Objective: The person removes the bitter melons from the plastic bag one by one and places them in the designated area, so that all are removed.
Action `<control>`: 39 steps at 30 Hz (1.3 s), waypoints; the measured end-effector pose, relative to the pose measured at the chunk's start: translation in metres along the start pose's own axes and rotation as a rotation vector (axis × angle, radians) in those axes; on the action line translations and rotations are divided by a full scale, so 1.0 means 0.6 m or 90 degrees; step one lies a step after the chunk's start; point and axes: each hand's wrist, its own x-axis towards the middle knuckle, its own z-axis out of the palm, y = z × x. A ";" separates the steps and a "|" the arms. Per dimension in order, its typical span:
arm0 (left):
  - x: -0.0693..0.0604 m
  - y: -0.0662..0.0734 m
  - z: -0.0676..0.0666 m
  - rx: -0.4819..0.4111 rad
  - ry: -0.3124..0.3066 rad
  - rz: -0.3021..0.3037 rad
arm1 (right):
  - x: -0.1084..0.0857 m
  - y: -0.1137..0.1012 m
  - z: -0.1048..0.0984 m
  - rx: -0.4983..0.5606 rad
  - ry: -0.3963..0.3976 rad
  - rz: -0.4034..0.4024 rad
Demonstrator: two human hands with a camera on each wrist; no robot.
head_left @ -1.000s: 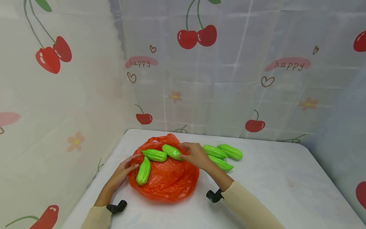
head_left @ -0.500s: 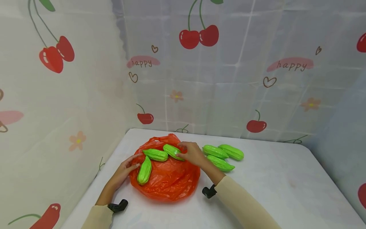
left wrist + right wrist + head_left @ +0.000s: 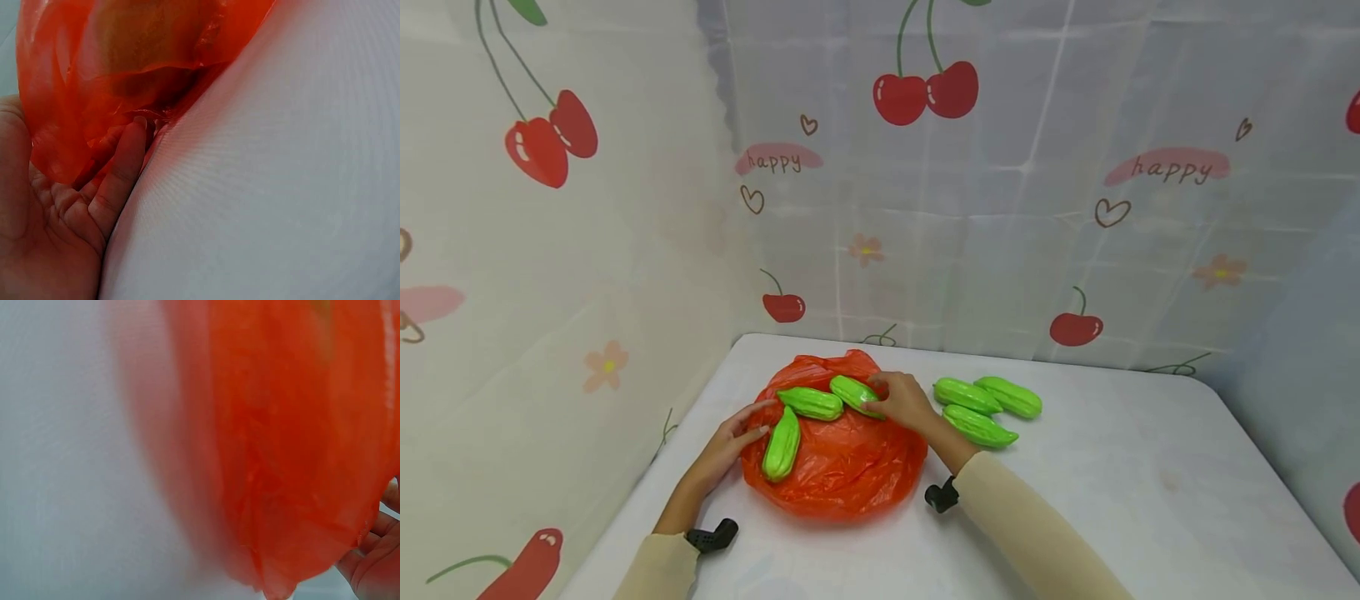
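A red plastic bag [image 3: 842, 467] lies spread on the table, with three green bitter melons [image 3: 810, 403] uncovered on its red film. My left hand [image 3: 722, 450] holds the bag's left side, thumb toward the near melon [image 3: 782, 446]; in the left wrist view, fingers [image 3: 128, 162] curl against the film. At the bag's far right edge is my right hand [image 3: 906, 404], its thumb at the right end of another melon [image 3: 852, 393]. In the right wrist view the bag [image 3: 281, 456] covers most of that hand [image 3: 378, 559], which grips the film.
Three more bitter melons [image 3: 977, 425] lie together on the white table [image 3: 1112, 500], right of the bag and just beyond the right forearm. A cherry-print curtain [image 3: 970, 208] hangs behind the table and along its left side.
The right forearm has swung slightly left and lower toward the bag. Both hands stay at the same places on the bag, and the melons lie as before. The head view has shifted slightly.
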 end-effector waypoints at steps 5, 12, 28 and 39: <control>-0.001 0.001 0.001 -0.015 -0.003 0.002 | 0.002 0.008 0.009 0.008 -0.007 0.007; 0.000 0.002 0.000 -0.015 -0.005 0.003 | 0.004 0.014 0.017 0.001 -0.012 0.008; 0.002 0.001 -0.002 0.005 -0.002 0.001 | -0.002 0.006 0.016 -0.006 0.011 0.008; -0.003 0.003 0.002 -0.016 0.006 -0.009 | -0.011 -0.002 0.001 0.016 0.030 -0.007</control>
